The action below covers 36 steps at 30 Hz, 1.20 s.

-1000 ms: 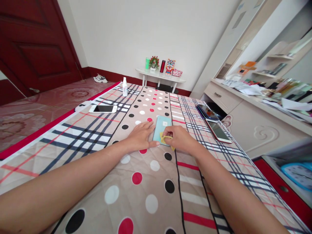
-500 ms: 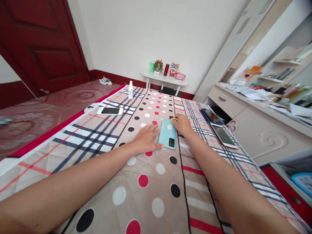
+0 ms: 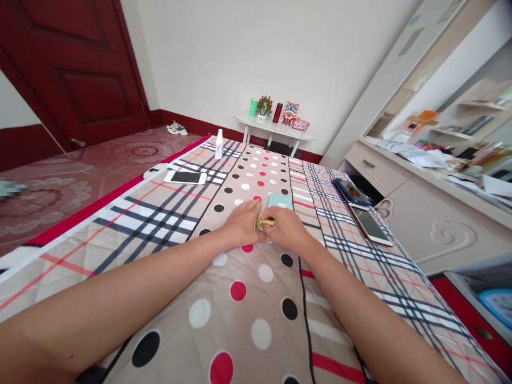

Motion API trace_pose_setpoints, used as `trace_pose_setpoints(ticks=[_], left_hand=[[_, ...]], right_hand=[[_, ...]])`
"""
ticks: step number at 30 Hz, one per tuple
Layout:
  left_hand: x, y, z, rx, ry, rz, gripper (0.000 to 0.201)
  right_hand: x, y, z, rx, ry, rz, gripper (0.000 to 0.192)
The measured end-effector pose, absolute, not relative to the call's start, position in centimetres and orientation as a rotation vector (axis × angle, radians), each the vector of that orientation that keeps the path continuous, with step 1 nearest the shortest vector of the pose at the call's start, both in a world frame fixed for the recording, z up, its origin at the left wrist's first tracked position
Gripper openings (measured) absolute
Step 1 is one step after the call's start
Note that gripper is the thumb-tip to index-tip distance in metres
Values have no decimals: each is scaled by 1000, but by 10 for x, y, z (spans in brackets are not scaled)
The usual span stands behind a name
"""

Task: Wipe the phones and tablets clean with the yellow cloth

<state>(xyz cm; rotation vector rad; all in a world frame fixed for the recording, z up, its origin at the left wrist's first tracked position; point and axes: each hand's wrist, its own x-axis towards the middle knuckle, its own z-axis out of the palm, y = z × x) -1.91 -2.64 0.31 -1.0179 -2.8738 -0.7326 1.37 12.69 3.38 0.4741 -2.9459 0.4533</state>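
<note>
A light-blue phone (image 3: 280,200) lies back side up on the dotted bedspread (image 3: 262,333); only its far end shows past my hands. Along its left edge rests my left hand (image 3: 241,223), fingers stretched forward and fairly flat, the thumb near the phone's close end. My right hand (image 3: 286,226) is over the phone's near part, with bent fingers pinching a small yellow cloth (image 3: 264,222). The cloth is against the phone's left side, close to my left thumb. My right hand hides the camera block and most of the phone's back.
A white phone (image 3: 186,177) and a spray bottle (image 3: 219,145) are toward the left. To the right lie a dark phone (image 3: 351,191) and a red-edged phone (image 3: 372,225). A cluttered dresser (image 3: 440,213) borders the bed. A white shelf table (image 3: 274,128) stands at the wall.
My right hand has moved left and nearer with the yellow cloth, from the phone's right edge across to its left side. My left hand stays beside the phone. The view has shifted slightly.
</note>
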Motion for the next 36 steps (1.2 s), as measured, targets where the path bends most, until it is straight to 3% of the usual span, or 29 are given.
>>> trace_pose_setpoints(ticks=[5, 13, 24, 30, 36], left_hand=[[-20, -27, 3, -1036, -2903, -646, 97], [-20, -27, 4, -1023, -2912, -606, 101], [-23, -27, -3, -1041, -2851, -615, 90], [-18, -28, 1, -1024, -2805, -673, 94], [-5, -22, 7, -1320, -2526, -513, 52]], right_hand=[[16, 136, 28, 418, -2890, 539, 15], [-15, 191, 14, -17, -2697, 317, 24], [23, 130, 21, 583, -2767, 451, 14], [-14, 190, 10, 18, -2678, 338, 22], [-24, 215, -2, -243, -2650, 575, 22]])
